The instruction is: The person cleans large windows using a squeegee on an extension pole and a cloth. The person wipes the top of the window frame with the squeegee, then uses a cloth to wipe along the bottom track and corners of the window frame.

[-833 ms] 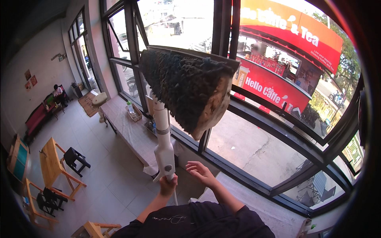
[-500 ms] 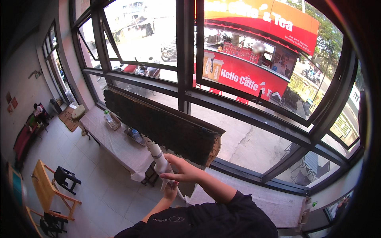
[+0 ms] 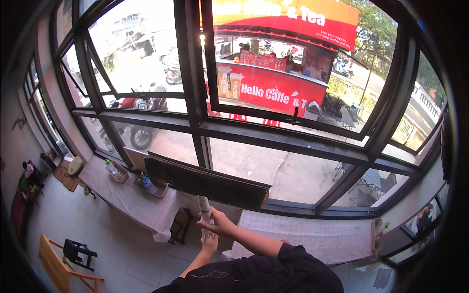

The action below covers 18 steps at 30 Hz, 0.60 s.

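Raised upright in front of me is a wide-headed broom or brush, its white handle (image 3: 203, 204) between my hands and its long dark head (image 3: 207, 183) uppermost, level with the lower window panes. My right hand (image 3: 220, 224) wraps the handle from the right, thumb lying across it. Just below, my left hand (image 3: 209, 239) grips the lower part; its fingers are partly hidden. The head now shows a narrow edge, with a worn brownish right end.
Black-framed windows (image 3: 288, 128) span the front. Cloth-covered tables stand at left (image 3: 115, 193) and right (image 3: 303, 239); the left one carries trays with bottles (image 3: 149, 184). A black stool (image 3: 79, 254) and wooden chair (image 3: 56, 263) stand lower left. Outside is a red stall (image 3: 273, 93).
The broom's head has tipped and moved lower and farther away, so its broad dark face has narrowed to an edge. Both hands keep their hold. My view has shifted right and upward.
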{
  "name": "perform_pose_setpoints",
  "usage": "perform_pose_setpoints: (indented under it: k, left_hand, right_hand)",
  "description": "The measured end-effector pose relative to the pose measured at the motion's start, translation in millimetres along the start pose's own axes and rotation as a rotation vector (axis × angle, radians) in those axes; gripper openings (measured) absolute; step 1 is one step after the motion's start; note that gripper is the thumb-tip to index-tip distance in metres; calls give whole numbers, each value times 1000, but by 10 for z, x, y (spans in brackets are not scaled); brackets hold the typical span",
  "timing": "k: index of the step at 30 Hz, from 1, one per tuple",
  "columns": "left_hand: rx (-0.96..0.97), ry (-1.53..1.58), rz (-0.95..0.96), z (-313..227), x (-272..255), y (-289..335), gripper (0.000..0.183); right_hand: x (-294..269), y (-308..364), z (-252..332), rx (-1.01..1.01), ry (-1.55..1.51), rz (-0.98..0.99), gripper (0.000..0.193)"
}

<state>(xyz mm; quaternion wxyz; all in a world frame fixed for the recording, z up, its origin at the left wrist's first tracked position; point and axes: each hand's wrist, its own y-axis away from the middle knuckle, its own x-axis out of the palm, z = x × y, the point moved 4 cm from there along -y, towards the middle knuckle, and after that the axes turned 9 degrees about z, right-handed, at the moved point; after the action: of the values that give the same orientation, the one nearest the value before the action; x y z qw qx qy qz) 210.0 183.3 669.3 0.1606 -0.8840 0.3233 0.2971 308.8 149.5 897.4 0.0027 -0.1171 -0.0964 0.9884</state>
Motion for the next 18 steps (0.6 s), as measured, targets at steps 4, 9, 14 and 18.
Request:
perform_pose_setpoints:
  k: [4,9,14,18]
  left_hand:
    - [-292,-320,328,329,-241,-25,88]
    - [-527,-174,582,505,-549,-46,110]
    - [-52,280,553,-26,-422,-234,84]
    - [-90,232,556,38,-248,-229,67]
  right_hand:
    - [12,-18,-691,131,-125,-4,36]
    - [99,148,-1479,321,90,47,40]
    - [385,405,-2449,664,219,239,58]
    - [356,459,-2446,641,271,288,61]
